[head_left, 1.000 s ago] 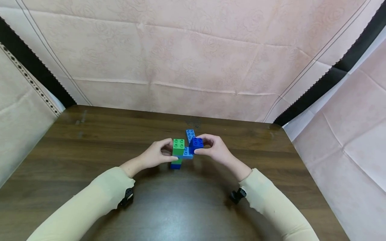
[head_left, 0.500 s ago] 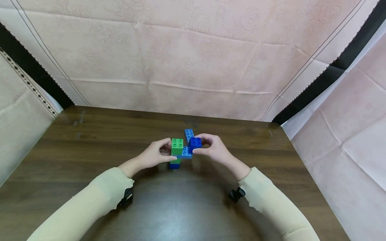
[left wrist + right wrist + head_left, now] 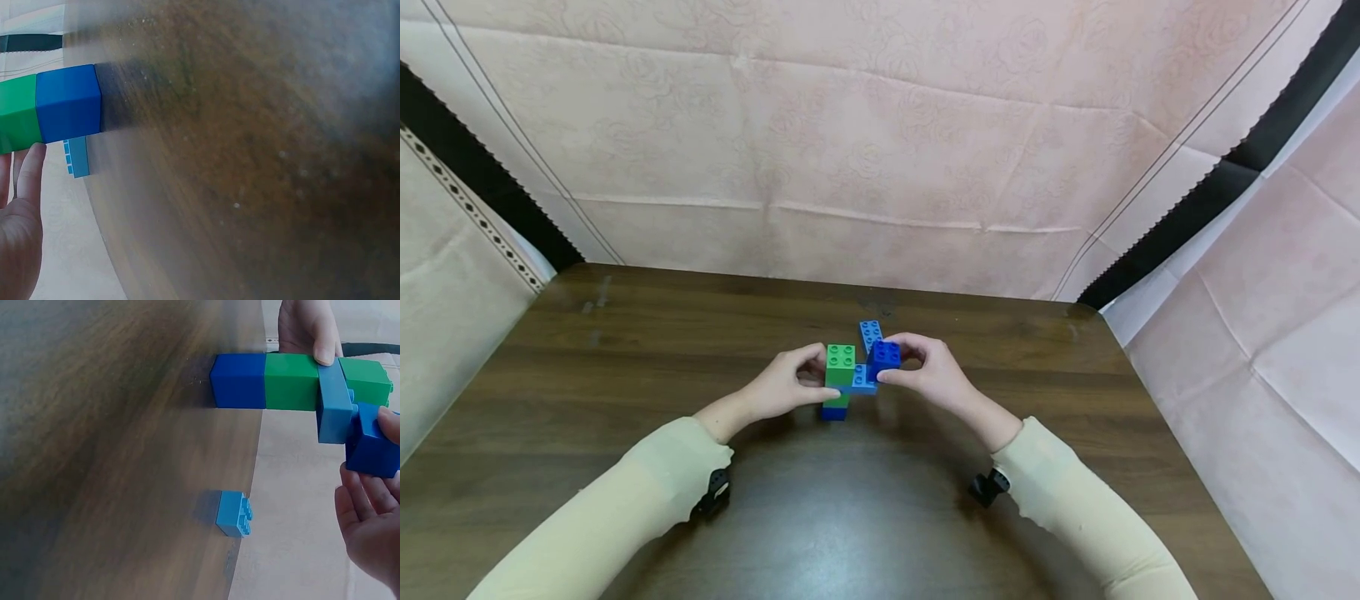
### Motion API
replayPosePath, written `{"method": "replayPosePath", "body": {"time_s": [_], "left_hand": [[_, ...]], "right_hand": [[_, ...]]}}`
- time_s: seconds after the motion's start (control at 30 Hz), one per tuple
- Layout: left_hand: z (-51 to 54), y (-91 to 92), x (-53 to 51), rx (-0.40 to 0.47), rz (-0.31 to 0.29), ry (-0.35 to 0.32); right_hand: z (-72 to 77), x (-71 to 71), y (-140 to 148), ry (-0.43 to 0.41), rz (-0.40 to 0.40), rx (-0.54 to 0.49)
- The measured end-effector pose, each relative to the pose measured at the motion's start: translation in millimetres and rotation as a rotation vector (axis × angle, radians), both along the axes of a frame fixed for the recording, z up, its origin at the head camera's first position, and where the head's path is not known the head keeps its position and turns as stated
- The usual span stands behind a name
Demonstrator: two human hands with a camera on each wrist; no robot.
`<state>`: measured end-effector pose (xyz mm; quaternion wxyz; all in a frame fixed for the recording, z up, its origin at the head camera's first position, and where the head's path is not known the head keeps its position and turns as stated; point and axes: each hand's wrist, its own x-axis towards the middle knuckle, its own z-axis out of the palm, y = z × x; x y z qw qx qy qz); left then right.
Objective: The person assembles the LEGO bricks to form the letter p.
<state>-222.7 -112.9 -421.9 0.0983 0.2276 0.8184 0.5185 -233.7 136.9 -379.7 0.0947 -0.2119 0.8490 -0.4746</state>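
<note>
A stack stands on the table, with a dark blue brick (image 3: 240, 381) at the bottom, a green brick (image 3: 291, 382) on it, then a flat light blue brick (image 3: 335, 409) jutting to the right, and another green brick (image 3: 840, 365) on top. My left hand (image 3: 784, 385) grips the stack from the left, thumb at the light blue brick's level. Between thumb and fingers, my right hand (image 3: 934, 368) pinches a second dark blue brick (image 3: 884, 355), which sits at the light blue brick's outer end; whether its studs are fully joined I cannot tell.
Behind the stack, a separate light blue brick (image 3: 871, 333) lies on the brown table (image 3: 700, 325). A pale patterned cloth (image 3: 865, 142) hangs beyond the table's far edge, with more cloth at both sides.
Both hands keep their grips and the bricks stay together. The whole scene has shifted very slightly left in the head view.
</note>
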Motion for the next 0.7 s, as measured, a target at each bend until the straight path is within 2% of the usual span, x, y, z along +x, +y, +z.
{"method": "replayPosePath", "body": {"time_s": [0.37, 0.53, 0.7], "left_hand": [[-0.2, -1.4, -0.4, 0.013, -0.010, -0.001], [0.3, -1.9, 0.2, 0.017, -0.011, -0.004], [0.1, 0.0, -0.1, 0.018, -0.016, -0.006]], "right_hand": [[0.4, 3.1, -1.7, 0.056, 0.029, 0.026], [2.5, 5.3, -3.6, 0.112, 0.044, 0.086], [5.7, 4.9, -2.3, 0.120, 0.072, 0.124]]}}
